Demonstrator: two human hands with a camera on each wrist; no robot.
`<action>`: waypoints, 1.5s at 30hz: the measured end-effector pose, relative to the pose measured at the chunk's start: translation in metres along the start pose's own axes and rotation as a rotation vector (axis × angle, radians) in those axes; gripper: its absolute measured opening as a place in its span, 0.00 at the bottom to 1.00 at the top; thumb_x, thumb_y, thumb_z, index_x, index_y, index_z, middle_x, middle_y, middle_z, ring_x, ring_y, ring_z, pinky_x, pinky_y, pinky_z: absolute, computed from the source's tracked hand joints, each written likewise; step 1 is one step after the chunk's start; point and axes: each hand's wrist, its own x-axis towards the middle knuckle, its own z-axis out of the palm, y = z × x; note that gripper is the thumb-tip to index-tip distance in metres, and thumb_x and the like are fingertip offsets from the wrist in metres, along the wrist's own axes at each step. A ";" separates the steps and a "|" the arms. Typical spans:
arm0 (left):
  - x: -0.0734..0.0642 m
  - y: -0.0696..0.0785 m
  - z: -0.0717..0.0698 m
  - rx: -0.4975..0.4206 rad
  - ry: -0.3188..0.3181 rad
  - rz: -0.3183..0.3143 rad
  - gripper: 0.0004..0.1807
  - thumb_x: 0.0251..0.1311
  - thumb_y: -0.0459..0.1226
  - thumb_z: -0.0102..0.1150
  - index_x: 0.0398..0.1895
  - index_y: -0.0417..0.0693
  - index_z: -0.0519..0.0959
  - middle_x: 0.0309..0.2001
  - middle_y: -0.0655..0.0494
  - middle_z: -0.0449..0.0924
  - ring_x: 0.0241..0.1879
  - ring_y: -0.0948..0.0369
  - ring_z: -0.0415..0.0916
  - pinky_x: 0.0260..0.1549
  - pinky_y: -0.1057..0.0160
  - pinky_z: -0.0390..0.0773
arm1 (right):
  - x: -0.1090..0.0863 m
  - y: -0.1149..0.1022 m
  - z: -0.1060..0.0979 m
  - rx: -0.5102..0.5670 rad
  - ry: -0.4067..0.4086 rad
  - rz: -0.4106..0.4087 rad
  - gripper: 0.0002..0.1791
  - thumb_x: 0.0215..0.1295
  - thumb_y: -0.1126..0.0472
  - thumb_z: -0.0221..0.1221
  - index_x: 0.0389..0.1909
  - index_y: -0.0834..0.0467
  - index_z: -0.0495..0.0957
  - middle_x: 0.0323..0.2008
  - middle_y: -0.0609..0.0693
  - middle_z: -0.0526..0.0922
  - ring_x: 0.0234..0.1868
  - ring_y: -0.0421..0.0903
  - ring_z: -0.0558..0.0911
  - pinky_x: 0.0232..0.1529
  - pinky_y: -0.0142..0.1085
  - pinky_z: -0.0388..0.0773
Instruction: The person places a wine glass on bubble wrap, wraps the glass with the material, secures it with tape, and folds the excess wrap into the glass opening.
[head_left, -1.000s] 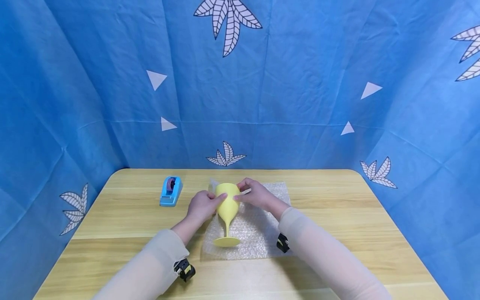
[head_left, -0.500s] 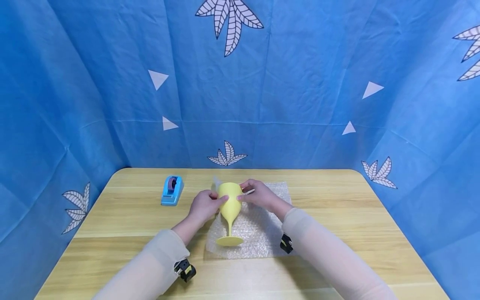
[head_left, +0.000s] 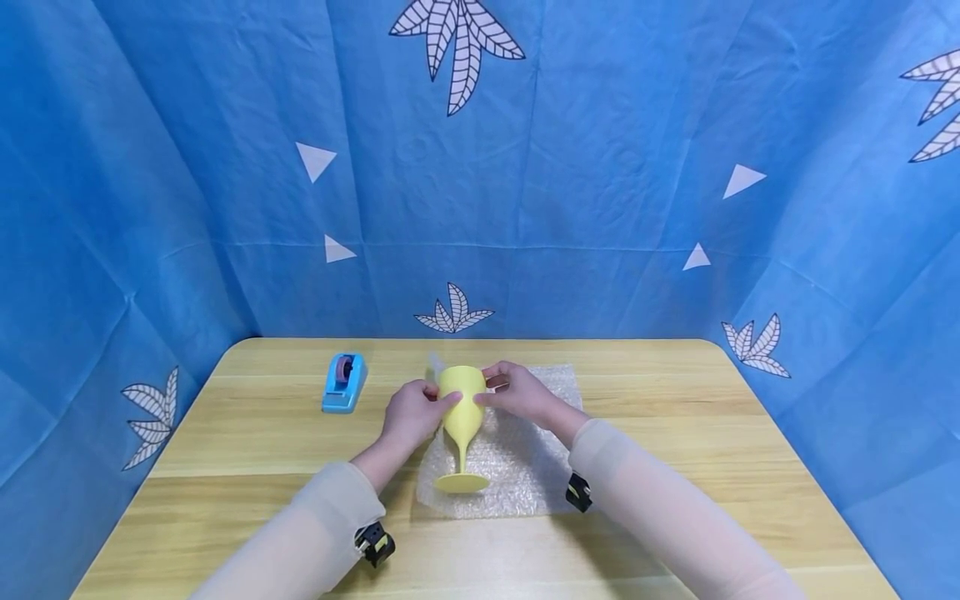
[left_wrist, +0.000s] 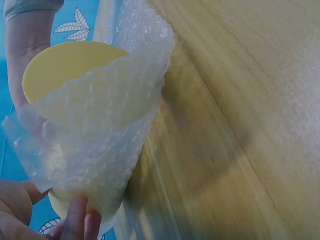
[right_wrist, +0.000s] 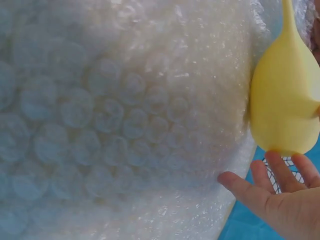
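Observation:
A yellow goblet (head_left: 462, 417) lies on a sheet of bubble wrap (head_left: 525, 467), its foot toward the person. My left hand (head_left: 411, 415) holds the bowl from the left, thumb on top. In the left wrist view, the left hand (left_wrist: 45, 215) presses a raised edge of the bubble wrap (left_wrist: 100, 100) against the goblet's side, and the wrap partly covers the foot (left_wrist: 70, 65). At the bowl's right side is my right hand (head_left: 521, 395). In the right wrist view, the fingers of the right hand (right_wrist: 285, 200) touch the goblet's rim (right_wrist: 287, 150), and its thumb is extended over the wrap.
A blue tape dispenser (head_left: 344, 383) with a roll of tape stands at the back left of the wooden table (head_left: 675, 417). Blue patterned cloth (head_left: 600, 167) hangs behind the table and at both sides.
Both hands and the goblet have shifted slightly to the right. The left edge of the wrap has moved a little right too. The hold looks much the same.

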 end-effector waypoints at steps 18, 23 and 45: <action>0.003 -0.007 0.000 -0.315 -0.122 -0.036 0.18 0.63 0.21 0.46 0.55 0.30 0.78 0.44 0.39 0.81 0.40 0.55 0.82 0.39 0.63 0.85 | -0.003 0.006 -0.005 -0.028 0.018 0.042 0.26 0.59 0.57 0.72 0.55 0.63 0.76 0.50 0.56 0.82 0.54 0.53 0.80 0.49 0.41 0.83; 0.006 -0.012 0.006 -0.313 -0.060 -0.004 0.13 0.66 0.24 0.53 0.50 0.33 0.81 0.47 0.41 0.82 0.35 0.58 0.83 0.36 0.63 0.85 | -0.003 0.008 -0.006 0.000 0.004 0.045 0.26 0.60 0.58 0.71 0.56 0.64 0.75 0.51 0.57 0.81 0.54 0.54 0.80 0.50 0.42 0.83; 0.012 -0.018 0.020 -0.319 -0.047 0.138 0.17 0.68 0.27 0.57 0.59 0.34 0.77 0.59 0.38 0.76 0.50 0.45 0.78 0.50 0.54 0.82 | -0.008 0.010 -0.012 -0.048 0.019 0.021 0.25 0.62 0.61 0.69 0.58 0.66 0.78 0.53 0.58 0.82 0.52 0.52 0.82 0.52 0.41 0.82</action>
